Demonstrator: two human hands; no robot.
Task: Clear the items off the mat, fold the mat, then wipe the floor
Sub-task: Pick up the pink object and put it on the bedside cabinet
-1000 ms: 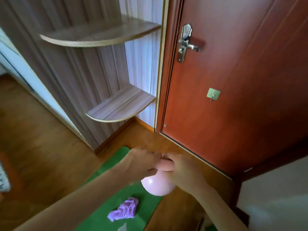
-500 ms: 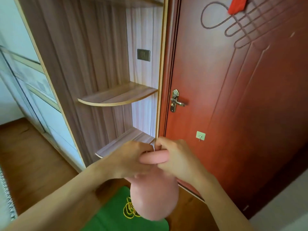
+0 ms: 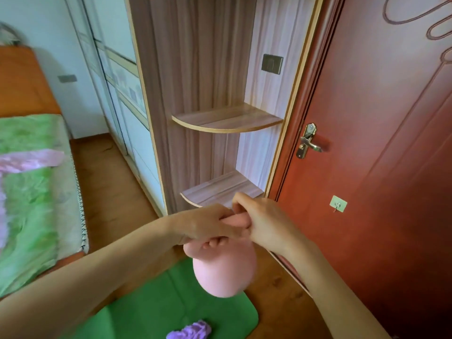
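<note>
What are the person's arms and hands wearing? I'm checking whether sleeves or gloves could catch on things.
Nothing that shows. The left hand and right hand are bare, with no gloves, and no rings can be made out. Both forearms are bare as far as the frame's lower edge: no sleeves, watch or bracelet in view. The upper arms are out of frame, so short sleeves cannot be ruled out.

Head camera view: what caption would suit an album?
Both hands, left and right, grip a pink balloon's neck above a green mat.
</note>
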